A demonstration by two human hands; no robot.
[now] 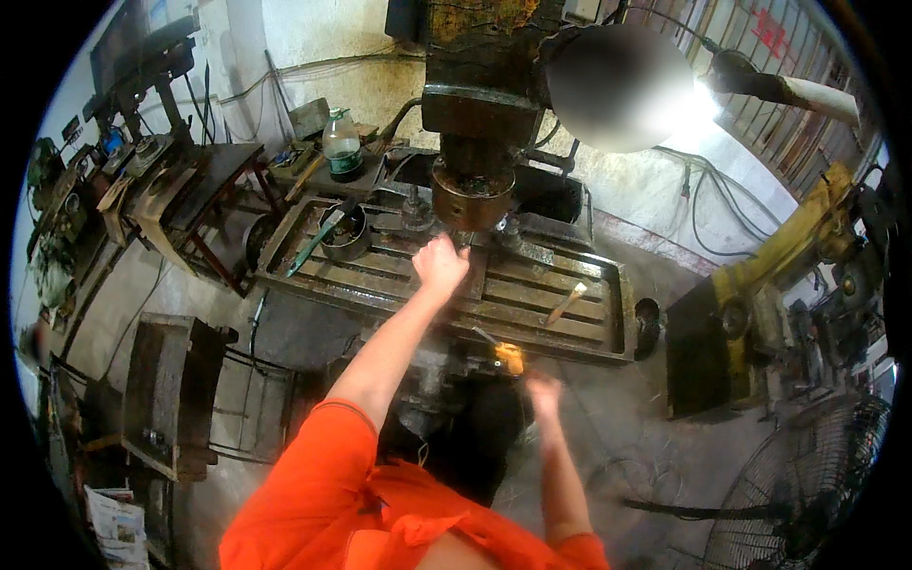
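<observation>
My left hand (pixel 441 265) is closed in a fist just below the spindle (pixel 472 195) of a milling machine, over its slotted table (pixel 399 276). Whatever it grips, if anything, is hidden by the fingers. Lower and to the right, my right hand (pixel 543 391) is in front of the table's front edge, with its fingers smeared by motion. Close to its fingertips is a small yellow-orange tool (pixel 509 358) with a thin metal nozzle, perhaps an air blow gun. Whether the right hand touches it is unclear.
A brush (pixel 567 304) lies on the table's right part. A round pot (pixel 346 242) with a green-handled brush (pixel 316 241) stands on the left. Behind are a plastic bottle (pixel 342 147) and a lamp (pixel 622 87). A fan (pixel 807 484) stands at lower right, a metal cart (pixel 171 394) at left.
</observation>
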